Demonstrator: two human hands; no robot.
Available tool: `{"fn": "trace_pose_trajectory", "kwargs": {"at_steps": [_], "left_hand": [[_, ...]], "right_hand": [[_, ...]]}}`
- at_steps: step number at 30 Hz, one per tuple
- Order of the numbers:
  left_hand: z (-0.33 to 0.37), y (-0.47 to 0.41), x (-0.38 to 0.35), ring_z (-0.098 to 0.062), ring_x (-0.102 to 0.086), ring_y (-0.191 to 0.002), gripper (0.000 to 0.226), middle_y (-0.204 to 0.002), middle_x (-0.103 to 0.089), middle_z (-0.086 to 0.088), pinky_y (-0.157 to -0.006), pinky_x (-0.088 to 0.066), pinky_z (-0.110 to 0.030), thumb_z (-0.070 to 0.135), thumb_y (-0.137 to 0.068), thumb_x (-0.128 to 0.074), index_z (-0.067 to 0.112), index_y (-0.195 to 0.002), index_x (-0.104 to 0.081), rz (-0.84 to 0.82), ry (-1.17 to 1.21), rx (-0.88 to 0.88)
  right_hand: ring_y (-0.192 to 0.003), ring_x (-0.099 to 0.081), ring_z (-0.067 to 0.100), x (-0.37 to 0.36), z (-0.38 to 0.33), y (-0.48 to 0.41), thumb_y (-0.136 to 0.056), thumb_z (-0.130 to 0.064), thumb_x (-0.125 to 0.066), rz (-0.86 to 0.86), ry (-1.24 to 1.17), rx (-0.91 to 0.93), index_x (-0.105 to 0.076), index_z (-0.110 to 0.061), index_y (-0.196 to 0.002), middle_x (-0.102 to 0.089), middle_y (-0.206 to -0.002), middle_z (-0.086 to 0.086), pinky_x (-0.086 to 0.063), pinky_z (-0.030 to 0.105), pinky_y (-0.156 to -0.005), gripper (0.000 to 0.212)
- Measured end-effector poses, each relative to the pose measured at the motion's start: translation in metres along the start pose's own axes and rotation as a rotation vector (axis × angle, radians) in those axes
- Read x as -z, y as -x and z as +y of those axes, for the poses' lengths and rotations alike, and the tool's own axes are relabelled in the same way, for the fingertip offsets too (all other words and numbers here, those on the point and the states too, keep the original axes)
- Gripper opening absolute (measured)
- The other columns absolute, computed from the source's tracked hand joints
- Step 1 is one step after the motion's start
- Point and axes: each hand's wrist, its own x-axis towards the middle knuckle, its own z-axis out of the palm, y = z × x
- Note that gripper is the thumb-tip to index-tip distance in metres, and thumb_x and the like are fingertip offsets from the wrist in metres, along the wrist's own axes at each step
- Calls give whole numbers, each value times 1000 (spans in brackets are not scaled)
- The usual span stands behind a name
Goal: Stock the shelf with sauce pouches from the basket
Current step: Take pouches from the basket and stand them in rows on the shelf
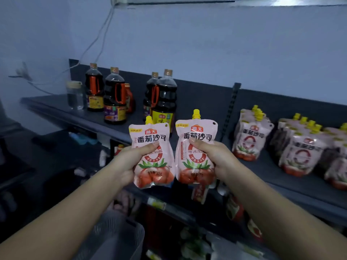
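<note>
I hold two pink tomato-sauce pouches with yellow spout caps upright and side by side in front of the dark shelf [202, 102]. My left hand [131, 162] grips the left pouch [154, 166] from its left side, thumb across the front. My right hand [216, 158] grips the right pouch [195, 166] from its right side, thumb on the print. On the shelf to the right stand rows of the same pouches [249, 136], with more further right [300, 152]. The grey mesh basket [120, 235] is low in view under my left forearm.
Several dark soy-sauce bottles [165, 98] and a clear jar [75, 94] stand on the shelf's left part. A perforated upright post [230, 109] divides the shelf bays. Lower shelves hold other packets [232, 207]. A white wall rises behind.
</note>
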Motion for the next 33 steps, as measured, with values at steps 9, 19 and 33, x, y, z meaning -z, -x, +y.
{"fn": "trace_pose_trajectory", "kwargs": {"at_steps": [9, 19, 33], "left_hand": [[-46, 11, -135, -23, -72, -59, 11, -75, -75, -14, -49, -58, -34, 8, -80, -65, 6, -91, -68, -291, -32, 101], [-156, 67, -336, -24, -73, -63, 24, -79, -75, -16, -51, -58, -31, 4, -73, -69, 3, -97, -68, -538, -53, 207], [-249, 64, -520, -24, -72, -81, 24, -93, -75, -11, -68, -56, -34, 5, -79, -67, 9, -103, -68, -657, -158, 113]], "right_hand": [[-63, -73, 22, 126, -32, 90, -80, -11, -71, 244, -139, 60, -69, -5, -94, -75, -77, 12, -60, 34, -57, 15], [-74, -73, 24, 314, -52, 237, -78, -12, -72, 541, -61, 140, -69, -1, -103, -75, -92, 17, -59, 30, -60, 27], [-78, -73, 29, 506, -66, 310, -73, -13, -74, 775, -76, 209, -68, -5, -100, -75, -91, 15, -59, 33, -62, 29]]}}
